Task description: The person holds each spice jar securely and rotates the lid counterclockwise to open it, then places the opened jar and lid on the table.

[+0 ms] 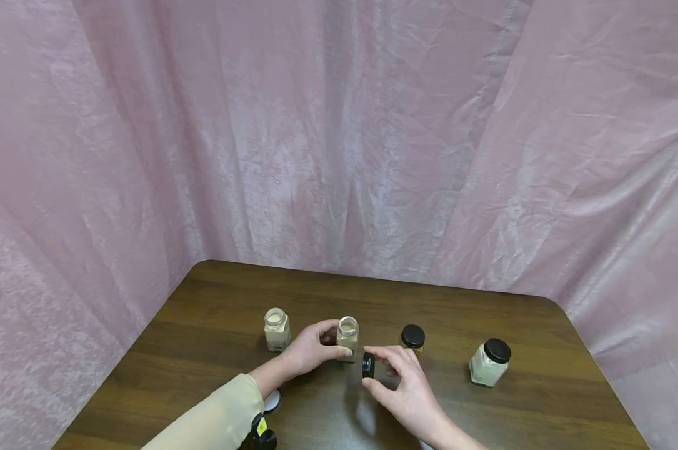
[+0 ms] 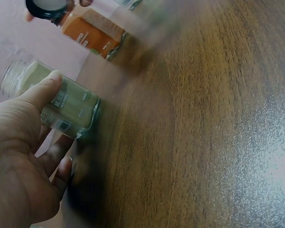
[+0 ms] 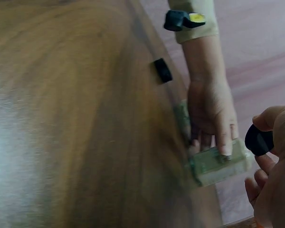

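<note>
My left hand [image 1: 310,351] grips an uncapped glass spice jar [image 1: 347,340] of pale greenish powder, standing upright on the table. In the left wrist view the thumb lies along the front of that jar [image 2: 66,102]. Just to the right, my right hand [image 1: 403,382] pinches a black lid [image 1: 368,365] between thumb and fingers, held on edge and apart from the jar. The right wrist view shows the same lid [image 3: 259,140] near the jar's open mouth. Another uncapped jar [image 1: 277,329] of pale powder stands left of my left hand.
Behind my right hand stands a black-capped jar [image 1: 413,337], its contents orange in the left wrist view [image 2: 92,31]. Farther right is a black-capped jar [image 1: 489,362] of whitish powder. A loose lid [image 1: 272,400] lies by the left forearm on the wooden table [image 1: 541,406]. Pink curtains [image 1: 339,137] hang behind.
</note>
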Motion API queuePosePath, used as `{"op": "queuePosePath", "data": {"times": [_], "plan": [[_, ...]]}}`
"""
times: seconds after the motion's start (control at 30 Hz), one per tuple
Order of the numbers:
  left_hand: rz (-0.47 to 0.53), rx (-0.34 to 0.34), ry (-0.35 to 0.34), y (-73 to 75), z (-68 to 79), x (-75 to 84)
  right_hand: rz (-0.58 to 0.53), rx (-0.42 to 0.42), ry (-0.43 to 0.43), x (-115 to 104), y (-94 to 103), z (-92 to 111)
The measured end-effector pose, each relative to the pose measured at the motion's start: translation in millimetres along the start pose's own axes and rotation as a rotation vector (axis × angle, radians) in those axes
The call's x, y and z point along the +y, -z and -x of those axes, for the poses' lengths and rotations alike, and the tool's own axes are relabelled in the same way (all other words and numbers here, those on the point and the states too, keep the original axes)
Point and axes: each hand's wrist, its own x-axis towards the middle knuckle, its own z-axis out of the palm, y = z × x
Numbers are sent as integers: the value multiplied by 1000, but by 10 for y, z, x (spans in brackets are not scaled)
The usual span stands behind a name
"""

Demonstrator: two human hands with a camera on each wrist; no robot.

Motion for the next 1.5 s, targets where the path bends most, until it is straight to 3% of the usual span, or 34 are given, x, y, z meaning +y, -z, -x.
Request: {"op": "queuePosePath", "data": {"times": [0.43,0.7,1.13,1.5], "plan": [[17,-33,13,25,5,-10,28,-171,-142,63,-136,167],[10,-31,3,28,4,-26,37,-222,-22,85,-232,160],[-15,-34,8,42,27,6,25,-331,-82,59,-407,95],[-5,-47,18,24,11,-9,-15,-356,-137,41,-490,71]]}}
